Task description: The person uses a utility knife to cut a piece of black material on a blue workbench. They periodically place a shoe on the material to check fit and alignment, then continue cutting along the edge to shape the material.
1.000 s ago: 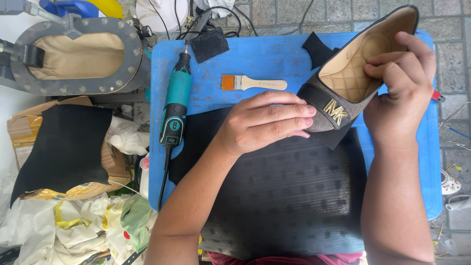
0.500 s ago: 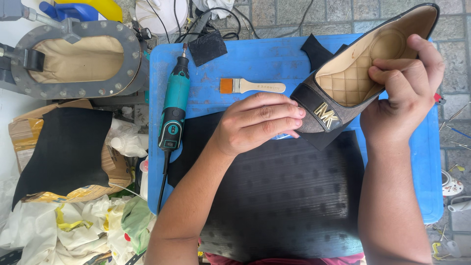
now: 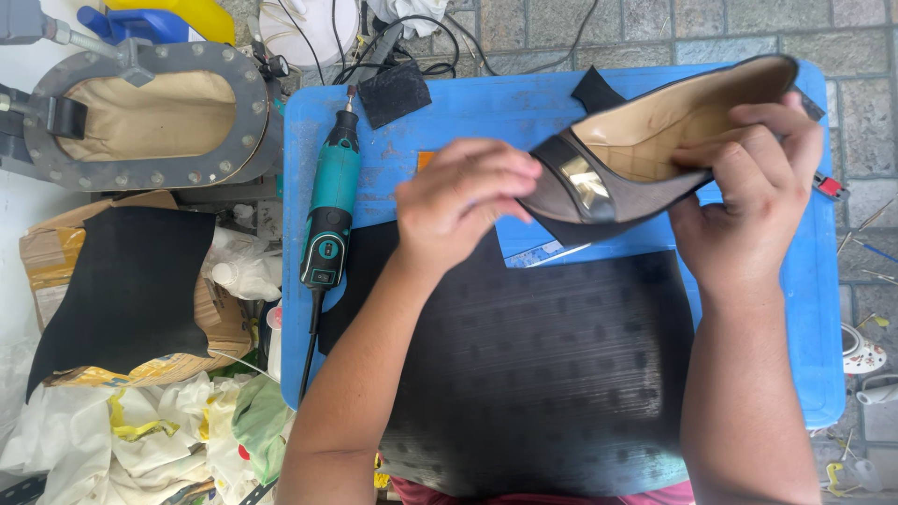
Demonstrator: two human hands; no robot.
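A dark flat shoe [image 3: 645, 150] with a tan quilted insole and a metal toe ornament is held above the blue table [image 3: 468, 112]. My right hand [image 3: 748, 182] grips its middle, thumb inside on the insole. My left hand [image 3: 463, 201] pinches the shoe's toe with its fingertips. Under my forearms lies a black textured rubber sheet [image 3: 552, 374].
A teal rotary tool [image 3: 329, 210] with its cable lies at the table's left. A small black patch [image 3: 395, 92] sits at the back. A grey ring-shaped press [image 3: 140, 117], black rubber on cardboard [image 3: 122, 285] and crumpled bags [image 3: 140, 435] lie to the left. Paving stones are at the right.
Both hands lifted the shoe off the rubber sheet and turned it more level. My left hand moved up from the sheet to the toe, covering the small brush.
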